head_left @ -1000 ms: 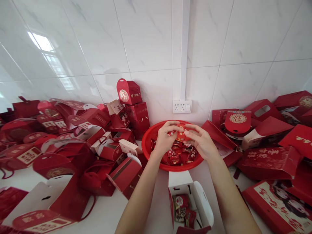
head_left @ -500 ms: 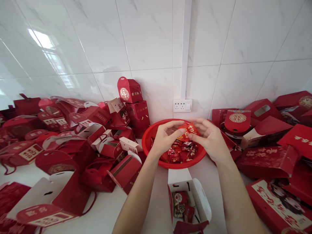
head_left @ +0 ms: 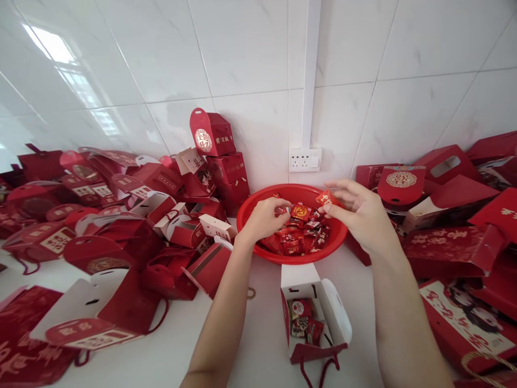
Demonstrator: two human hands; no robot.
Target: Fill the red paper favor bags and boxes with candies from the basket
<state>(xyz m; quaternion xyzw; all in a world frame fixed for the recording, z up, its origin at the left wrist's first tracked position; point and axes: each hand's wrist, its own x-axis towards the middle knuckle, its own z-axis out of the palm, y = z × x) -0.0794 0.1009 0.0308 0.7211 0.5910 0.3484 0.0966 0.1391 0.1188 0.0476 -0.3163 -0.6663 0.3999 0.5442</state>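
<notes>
My right hand (head_left: 357,215) is over the right rim of a red plastic basket (head_left: 243,225), pinching a red wrapped candy (head_left: 324,198) between thumb and fingers. At the basket's left side, my left hand (head_left: 266,216) has its thumb and fingertips closed low over the sweets; what they grip, if anything, is hard to make out. Wrapped candies (head_left: 294,247) in red and dark wrappers fill the basket. In front of it stands an open gift box (head_left: 299,276) with a white inside and a red cord. Several wrapped candies (head_left: 302,311) lie inside that box.
Red gift boxes (head_left: 121,237) crowd the counter on the left, with a stack (head_left: 228,167) against the tiled wall. More red boxes (head_left: 448,245) pile up on the right. A wall socket (head_left: 305,160) sits behind the basket. White counter (head_left: 258,334) shows around the open box.
My hands have moved apart from their place together over the basket. The right drew rightward with a candy, and the left lowered toward the basket's left side. The view has shifted slightly.
</notes>
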